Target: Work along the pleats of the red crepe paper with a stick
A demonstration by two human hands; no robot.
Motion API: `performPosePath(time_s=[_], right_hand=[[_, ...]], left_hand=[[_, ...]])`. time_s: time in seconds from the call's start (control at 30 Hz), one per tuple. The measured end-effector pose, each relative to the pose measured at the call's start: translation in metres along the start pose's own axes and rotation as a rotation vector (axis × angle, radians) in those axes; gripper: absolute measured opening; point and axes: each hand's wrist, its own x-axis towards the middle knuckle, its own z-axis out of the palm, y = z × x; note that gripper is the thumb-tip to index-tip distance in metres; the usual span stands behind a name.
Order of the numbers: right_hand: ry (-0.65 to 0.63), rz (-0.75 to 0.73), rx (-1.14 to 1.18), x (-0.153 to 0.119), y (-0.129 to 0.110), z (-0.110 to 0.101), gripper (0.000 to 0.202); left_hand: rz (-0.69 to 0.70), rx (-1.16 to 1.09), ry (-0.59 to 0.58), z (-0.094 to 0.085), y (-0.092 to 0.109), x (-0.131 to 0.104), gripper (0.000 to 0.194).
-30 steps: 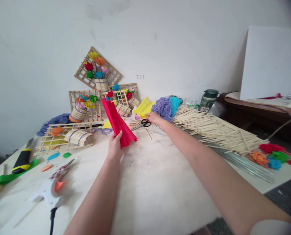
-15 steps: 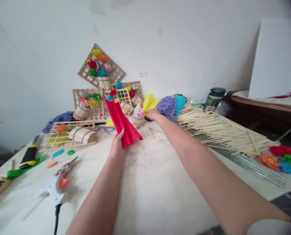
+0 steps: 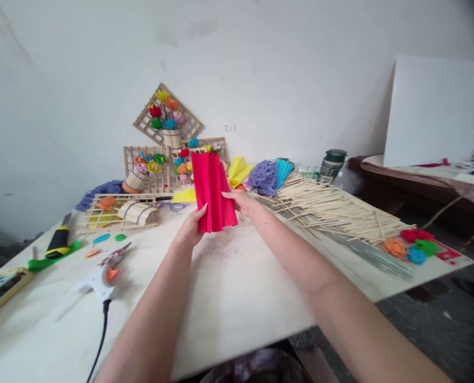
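A folded sheet of red crepe paper [image 3: 212, 194] stands upright above the middle of the table. My left hand [image 3: 192, 226] grips its lower left edge, thumb in front and fingers behind. At its right side my right hand [image 3: 240, 203] is closed, with the thumb along the paper; whether anything else is in that palm is hidden. Behind the sheet are bamboo lattice frames with small stick baskets and paper flowers, partly covered by it. Yellow crepe paper [image 3: 239, 171] and a heap of purple yarn [image 3: 264, 176] lie just beyond my right hand.
A hot glue gun [image 3: 104, 279] with a black cord lies at left, near a utility knife [image 3: 58, 242] and a power strip [image 3: 1, 290]. Bamboo sticks [image 3: 332, 205], metal wires [image 3: 380, 260] and crepe flowers [image 3: 416, 254] cover the right side. A dark green bottle [image 3: 331, 166] stands behind.
My right hand has come back from beside the yellow paper to the red crepe paper's right side. The red paper has turned more upright and broader to view. The camera view has shifted right.
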Motion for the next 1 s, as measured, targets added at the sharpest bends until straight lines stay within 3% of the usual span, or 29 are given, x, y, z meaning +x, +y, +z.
performPosePath(time_s=[0.1, 0.23, 0.37, 0.5, 0.73, 1.0], right_hand=[[-0.009, -0.027, 0.162, -0.018, -0.002, 0.002, 0.033], [0.086, -0.057, 0.209, -0.035, 0.001, 0.001, 0.030], [0.140, -0.029, 0.169, -0.047, 0.016, -0.004, 0.029], [0.206, -0.040, 0.124, -0.056, 0.026, -0.010, 0.031], [0.188, -0.125, 0.129, -0.059, 0.032, -0.012, 0.032], [0.449, -0.328, -0.040, -0.041, 0.035, -0.045, 0.036]], left_hand=[[0.001, 0.031, 0.157, -0.001, 0.001, -0.002, 0.020], [0.036, 0.043, 0.284, -0.009, 0.004, -0.007, 0.010], [0.107, 0.046, 0.289, -0.022, 0.002, -0.018, 0.010], [0.160, 0.039, 0.379, -0.032, -0.008, -0.030, 0.008], [0.225, 0.098, 0.362, -0.039, -0.022, -0.033, 0.028], [0.321, 0.243, 0.430, -0.046, -0.020, -0.030, 0.044]])
